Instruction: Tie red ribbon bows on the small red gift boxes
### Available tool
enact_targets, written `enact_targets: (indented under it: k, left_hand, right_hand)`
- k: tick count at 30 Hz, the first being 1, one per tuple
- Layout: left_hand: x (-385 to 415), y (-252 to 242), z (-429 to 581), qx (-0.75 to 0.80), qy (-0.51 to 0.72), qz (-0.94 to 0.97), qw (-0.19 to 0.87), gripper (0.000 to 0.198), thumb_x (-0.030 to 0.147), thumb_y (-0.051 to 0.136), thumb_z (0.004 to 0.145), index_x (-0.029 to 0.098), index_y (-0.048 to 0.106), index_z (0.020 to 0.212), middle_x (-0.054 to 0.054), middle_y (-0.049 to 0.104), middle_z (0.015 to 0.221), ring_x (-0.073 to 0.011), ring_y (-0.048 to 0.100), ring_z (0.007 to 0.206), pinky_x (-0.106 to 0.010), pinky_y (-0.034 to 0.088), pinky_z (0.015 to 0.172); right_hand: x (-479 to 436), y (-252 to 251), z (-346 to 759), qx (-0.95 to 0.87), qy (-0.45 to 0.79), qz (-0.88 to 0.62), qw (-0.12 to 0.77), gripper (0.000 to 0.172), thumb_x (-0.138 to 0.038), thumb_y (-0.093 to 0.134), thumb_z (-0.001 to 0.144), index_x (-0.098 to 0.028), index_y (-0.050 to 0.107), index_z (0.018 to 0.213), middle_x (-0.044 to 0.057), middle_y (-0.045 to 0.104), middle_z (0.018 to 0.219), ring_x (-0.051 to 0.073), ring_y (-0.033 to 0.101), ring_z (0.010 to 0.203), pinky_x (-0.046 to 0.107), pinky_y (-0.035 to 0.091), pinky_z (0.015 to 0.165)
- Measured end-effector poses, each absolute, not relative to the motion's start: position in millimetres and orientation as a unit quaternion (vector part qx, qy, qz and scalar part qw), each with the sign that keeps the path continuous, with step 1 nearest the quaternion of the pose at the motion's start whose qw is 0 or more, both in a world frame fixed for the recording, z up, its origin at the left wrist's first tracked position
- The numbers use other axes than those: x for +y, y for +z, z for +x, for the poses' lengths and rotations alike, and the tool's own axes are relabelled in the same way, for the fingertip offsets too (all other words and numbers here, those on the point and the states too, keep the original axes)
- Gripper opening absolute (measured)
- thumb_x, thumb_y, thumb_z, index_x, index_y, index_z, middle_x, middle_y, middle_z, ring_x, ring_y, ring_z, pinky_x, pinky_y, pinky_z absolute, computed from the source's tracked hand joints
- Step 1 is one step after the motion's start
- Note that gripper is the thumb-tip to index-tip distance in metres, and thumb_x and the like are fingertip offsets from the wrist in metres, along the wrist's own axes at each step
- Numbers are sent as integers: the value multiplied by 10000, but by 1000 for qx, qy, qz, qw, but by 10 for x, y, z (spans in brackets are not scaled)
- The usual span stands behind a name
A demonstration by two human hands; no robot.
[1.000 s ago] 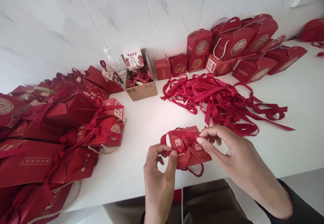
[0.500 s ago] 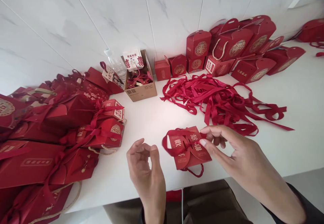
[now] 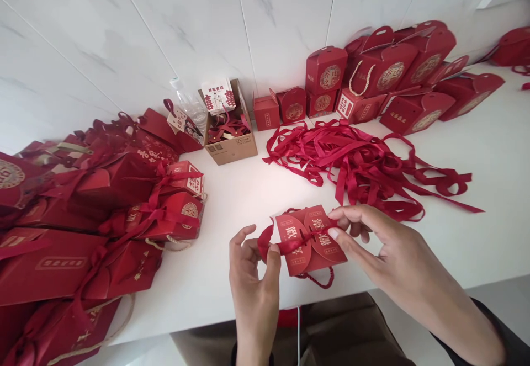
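A small red gift box (image 3: 298, 261) with gold lettering and rounded, interlocking top flaps lies near the table's front edge. Across its top runs a red ribbon (image 3: 295, 244), threaded through the slots of the flaps. To the left of the box, my left hand (image 3: 255, 269) pinches the ribbon's looped left end between thumb and fingers. My right hand (image 3: 372, 244) pinches the other end by the box's right edge, with the thumb tip over the flap. A twisted red cord handle (image 3: 323, 283) sticks out at the box's near side.
Behind my hands spreads a tangled heap of loose red ribbons (image 3: 343, 153). Tied boxes (image 3: 120, 184) are piled at the left. A cardboard carton (image 3: 232, 150) holds cards and ribbon pieces. More red boxes (image 3: 389, 73) stand along the tiled wall (image 3: 199, 18).
My left hand has moved right and closed on the ribbon's left end, drawing it out to the left. The right hand keeps its pinch, almost unmoved.
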State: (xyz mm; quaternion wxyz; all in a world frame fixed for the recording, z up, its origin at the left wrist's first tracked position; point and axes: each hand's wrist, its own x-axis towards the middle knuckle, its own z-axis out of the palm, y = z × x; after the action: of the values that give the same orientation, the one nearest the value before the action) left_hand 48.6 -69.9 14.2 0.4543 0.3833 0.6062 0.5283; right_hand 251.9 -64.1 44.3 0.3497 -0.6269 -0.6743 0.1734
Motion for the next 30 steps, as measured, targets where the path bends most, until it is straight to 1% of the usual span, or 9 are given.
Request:
enact_targets:
  k: [4,7,10,14,18,20,23,28,30]
  left_hand:
    - [-662,114,450,611,522,378,460,336,473,803,852,214,620,964,-23,710,832,-172,671,777,-274,526,717]
    - [-619,150,438,616,517,406,435,294,467,784,870,197,670,884,-50,724,884,-182,678,813,-295,538,755]
    - [-567,228,444,621,517,455,375,226,421,776,876,205,711,877,-49,724,932,-179,661,828,-297,526,758]
    - [-491,334,450,617,510,488,348,161,384,758,895,224,741,896,-25,736,870,-174,656,816,-290,525,752]
    - [-428,398,447,606,511,509,337,167,387,730,915,236,738,985,-4,719,780,-172,664,761,-294,532,728]
    - [-405,408,445,601,510,519,330,168,392,712,927,234,734,981,-3,711,763,-171,663,744,-296,536,721]
    - [-376,393,447,598,503,534,323,178,399,667,958,232,726,981,-22,735,852,-174,678,793,-302,544,740]
    - [-402,316,431,630,486,553,246,248,412,609,992,240,618,1170,-69,682,1181,-201,638,979,-338,513,803]
    - [-454,284,413,651,478,549,216,206,417,601,1000,242,601,1110,-58,659,1129,-194,600,915,-332,490,764]
  right_hand:
    - [-643,467,2512,-686,159,-616,354,170,-419,581,1019,-293,671,1091,17,773,989,203,665,693,306,519,542]
    - [-643,496,2515,-689,159,-610,357,159,-420,585,1026,-302,675,1082,1,773,979,198,673,705,306,530,568]
    - [-629,534,2524,-697,163,-601,356,155,-423,577,1037,-309,681,1027,-11,764,939,197,687,731,318,556,647]
    - [-586,568,2533,-702,174,-594,353,151,-397,585,1038,-290,683,993,4,748,928,198,709,769,322,583,709]
    - [-523,569,2543,-731,151,-565,350,170,-289,558,1039,-262,681,1153,42,722,1040,206,735,895,325,598,777]
    - [-495,558,2558,-759,133,-545,331,214,-258,519,1055,-241,687,1187,45,686,998,195,724,844,326,593,751]
    - [-476,516,2595,-785,109,-528,305,208,-261,487,1080,-227,690,1051,28,622,904,181,692,754,335,565,697]
    - [-533,433,2656,-789,88,-536,286,137,-285,481,1094,-239,580,1010,31,587,946,212,663,832,380,534,733]
    - [-575,419,2671,-791,97,-535,280,140,-325,482,1099,-249,563,1013,32,581,960,221,656,854,393,535,755]
